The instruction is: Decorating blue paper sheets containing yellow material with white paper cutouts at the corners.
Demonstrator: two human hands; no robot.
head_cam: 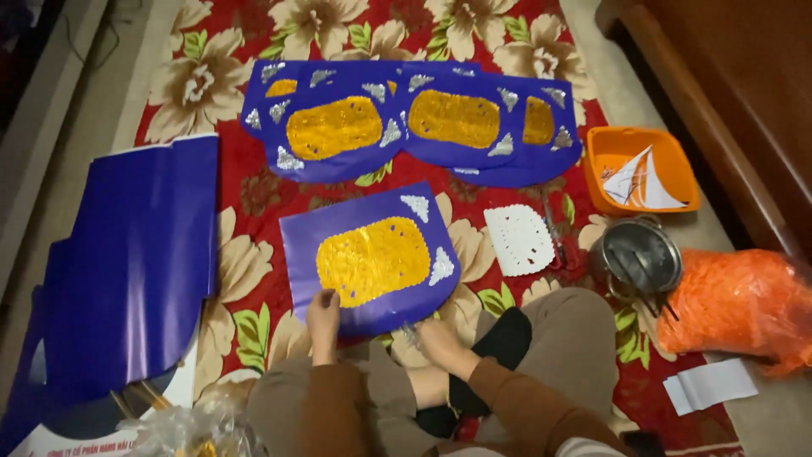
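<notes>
Person seated on floral rug (254, 195). Purple card (372, 258) with gold panel and silver corner pieces lies flat just ahead of the knees. Left hand (322, 315) presses its near edge, fingers closed on the card. Right hand (436, 338) at the lower right edge; grip cannot be told. Stack of finished cards (414, 118) beyond. White cutout (518, 239), steel pot (639, 256), orange tray (640, 169) to the right.

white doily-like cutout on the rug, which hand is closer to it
Right. The right hand sits at the purple sheet's lower right edge, below-left of the white cutout; the left hand is farther left.
</notes>
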